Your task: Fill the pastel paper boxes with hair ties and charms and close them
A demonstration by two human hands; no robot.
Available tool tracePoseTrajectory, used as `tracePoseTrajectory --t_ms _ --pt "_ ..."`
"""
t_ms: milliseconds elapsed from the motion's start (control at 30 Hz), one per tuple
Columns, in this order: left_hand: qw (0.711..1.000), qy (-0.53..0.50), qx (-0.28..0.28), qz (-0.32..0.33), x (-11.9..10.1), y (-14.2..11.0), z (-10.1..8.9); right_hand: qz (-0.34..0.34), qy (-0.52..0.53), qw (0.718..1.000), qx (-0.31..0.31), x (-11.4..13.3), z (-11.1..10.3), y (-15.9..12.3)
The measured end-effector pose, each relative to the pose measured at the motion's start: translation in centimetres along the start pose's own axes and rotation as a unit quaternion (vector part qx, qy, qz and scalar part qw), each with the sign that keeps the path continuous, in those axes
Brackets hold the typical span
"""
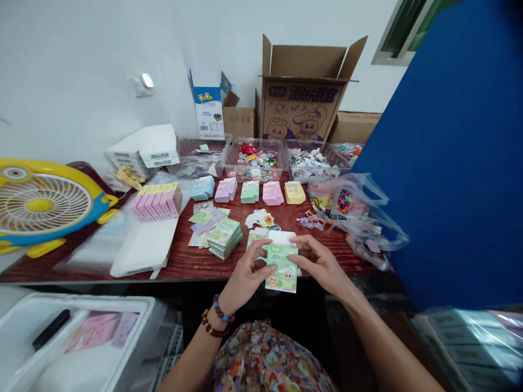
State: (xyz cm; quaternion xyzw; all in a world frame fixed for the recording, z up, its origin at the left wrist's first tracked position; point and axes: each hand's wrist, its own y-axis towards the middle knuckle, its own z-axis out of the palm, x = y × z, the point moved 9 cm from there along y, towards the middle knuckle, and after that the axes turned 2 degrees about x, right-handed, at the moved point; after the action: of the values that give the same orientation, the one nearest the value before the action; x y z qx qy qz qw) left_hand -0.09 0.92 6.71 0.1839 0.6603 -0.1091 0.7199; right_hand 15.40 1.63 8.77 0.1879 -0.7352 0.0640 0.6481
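A small green carton with cartoon figures is held over the near edge of the dark wooden table. My left hand grips its left side, thumb on the front. My right hand pinches its white top flap from the right. A stack of flat green cartons lies just left of them, beside loose flat cards. Behind it, stickers and coloured elastic bands lie on the table.
Pastel box stacks form a row. Clear bins of trinkets and an open cardboard box stand behind. A yellow fan sits left, a plastic bag and blue board right. A white tub is below left.
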Motion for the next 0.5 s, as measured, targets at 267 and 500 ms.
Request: tracePoseTrajectory --t_ms 267,500 --pt "0.998 -0.002 0.05 -0.03 -0.2 -1.0 1.3 -0.085 -0.127 0.988 -0.007 2.5 0.2 -1.0" --pt "1.0 0.007 0.017 -0.004 -1.4 -1.4 1.3 -0.093 -0.133 0.985 -0.062 2.8 -0.3 -1.3"
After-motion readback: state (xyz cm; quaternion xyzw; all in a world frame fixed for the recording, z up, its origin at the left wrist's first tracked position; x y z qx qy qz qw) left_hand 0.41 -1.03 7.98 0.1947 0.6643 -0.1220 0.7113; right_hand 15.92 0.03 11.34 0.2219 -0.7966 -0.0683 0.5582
